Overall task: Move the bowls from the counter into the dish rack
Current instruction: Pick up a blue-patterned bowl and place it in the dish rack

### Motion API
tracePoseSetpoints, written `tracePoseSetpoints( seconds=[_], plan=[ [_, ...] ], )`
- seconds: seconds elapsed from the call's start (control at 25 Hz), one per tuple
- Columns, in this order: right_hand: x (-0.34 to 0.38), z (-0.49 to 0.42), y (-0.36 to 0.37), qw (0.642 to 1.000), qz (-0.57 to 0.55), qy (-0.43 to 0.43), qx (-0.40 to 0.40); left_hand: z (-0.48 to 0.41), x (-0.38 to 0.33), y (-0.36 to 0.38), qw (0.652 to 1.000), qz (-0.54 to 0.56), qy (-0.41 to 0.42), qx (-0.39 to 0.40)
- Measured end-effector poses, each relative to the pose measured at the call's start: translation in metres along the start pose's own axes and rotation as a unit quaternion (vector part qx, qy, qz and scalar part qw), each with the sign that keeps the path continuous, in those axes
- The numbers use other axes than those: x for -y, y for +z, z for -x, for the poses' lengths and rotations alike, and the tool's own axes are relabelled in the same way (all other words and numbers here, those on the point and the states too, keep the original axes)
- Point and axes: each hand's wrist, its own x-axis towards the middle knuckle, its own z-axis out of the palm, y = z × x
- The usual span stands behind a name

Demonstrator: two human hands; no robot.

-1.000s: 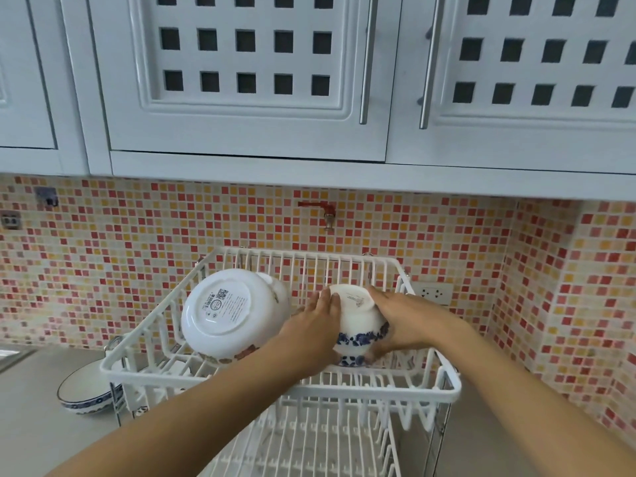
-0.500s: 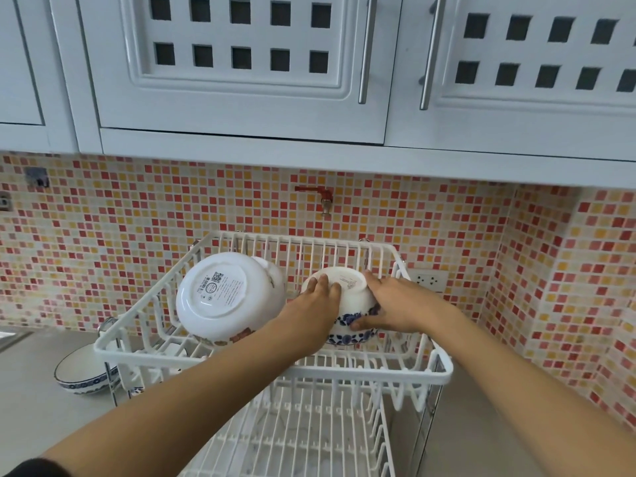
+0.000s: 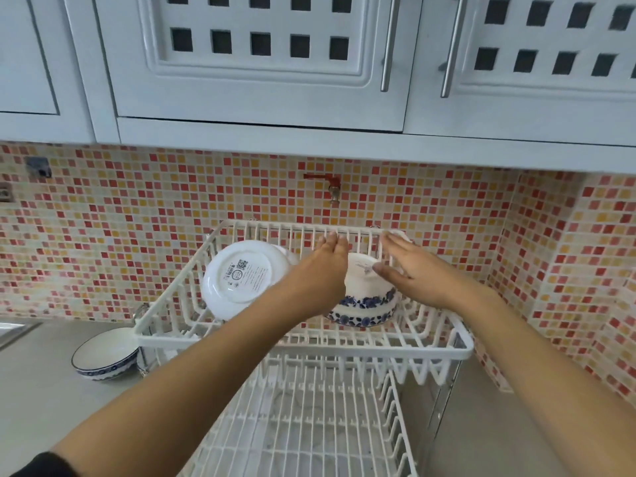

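Observation:
A white bowl with blue flower bands (image 3: 365,299) rests upside down in the top tier of the white wire dish rack (image 3: 344,349). My left hand (image 3: 323,273) is against its left side with the fingers straight and pointing up. My right hand (image 3: 411,275) hovers at its right side, fingers spread, with the thumb near the bowl's base. Neither hand grips the bowl. A larger plain white bowl (image 3: 241,278) leans on its edge in the rack's left half, its base toward me. Another blue-rimmed bowl (image 3: 103,354) stands upright on the grey counter, left of the rack.
The rack's lower tier (image 3: 309,428) juts toward me below my arms. White cupboards (image 3: 261,63) hang overhead. A red tap (image 3: 332,187) sticks out of the mosaic tile wall behind the rack. A sink edge (image 3: 13,333) shows at far left.
Both hands held the blue-patterned bowl a second ago. They have since set it down in the top tier and opened, the fingers lifting away toward the rack's back rim.

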Motion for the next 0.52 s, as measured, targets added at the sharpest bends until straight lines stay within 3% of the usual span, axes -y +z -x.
tracePoseSetpoints(
  seconds=[0.28, 0.52],
  plan=[
    [0.151, 0.006, -0.013, 0.983, -0.058, -0.001, -0.171, 0.093, 0.095, -0.077, 0.990, 0.079, -0.020, -0.112],
    [0.325, -0.023, 0.034, 0.967, -0.160, -0.002, -0.197, 0.182, 0.231, -0.085, 0.980, 0.102, -0.107, -0.130]
  ],
)
